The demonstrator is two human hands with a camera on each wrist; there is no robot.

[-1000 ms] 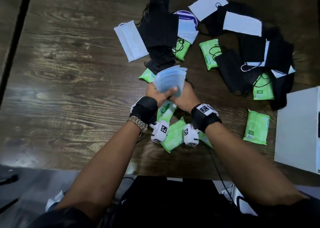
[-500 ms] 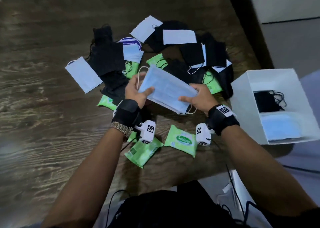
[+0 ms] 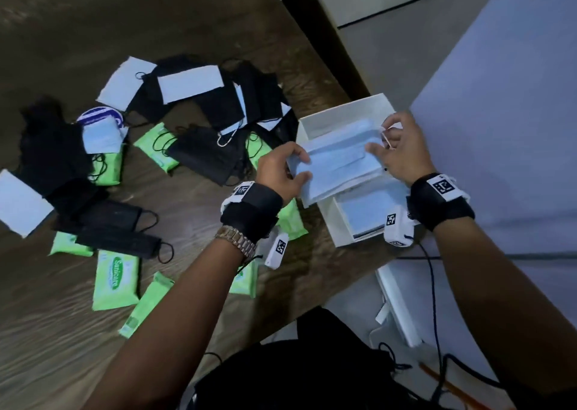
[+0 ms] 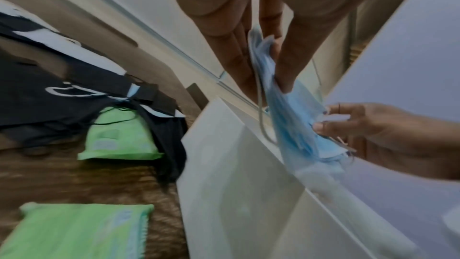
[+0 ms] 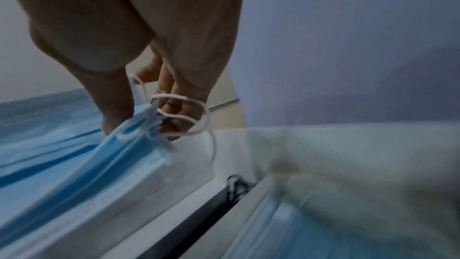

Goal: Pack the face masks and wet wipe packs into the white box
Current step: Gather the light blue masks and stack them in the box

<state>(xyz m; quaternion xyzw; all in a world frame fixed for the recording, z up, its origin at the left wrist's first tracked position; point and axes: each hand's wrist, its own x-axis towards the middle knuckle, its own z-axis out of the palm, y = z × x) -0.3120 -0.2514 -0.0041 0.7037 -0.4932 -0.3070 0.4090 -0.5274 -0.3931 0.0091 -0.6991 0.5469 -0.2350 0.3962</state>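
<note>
Both hands hold a stack of light blue face masks [image 3: 338, 163] over the white box [image 3: 321, 119] at the table's right edge. My left hand [image 3: 288, 169] pinches the stack's left end, thumb on top [image 4: 286, 78]. My right hand [image 3: 395, 146] pinches the right end, the white ear loops [image 5: 179, 113] round its fingers. Inside the box lie more blue masks [image 3: 365, 213]. Black and white masks [image 3: 218, 103] and green wet wipe packs [image 3: 115, 280] lie scattered on the wooden table to the left.
The table edge [image 3: 327, 63] runs diagonally just behind the box, with grey floor beyond. A pale blue surface [image 3: 505, 103] lies right of the box. Cables [image 3: 434, 300] hang from my right wrist camera. A green pack [image 4: 117, 137] lies close to the box's left wall.
Both hands carried the blue mask stack from the table's middle rightward to over the white box. The head view swung right with them.
</note>
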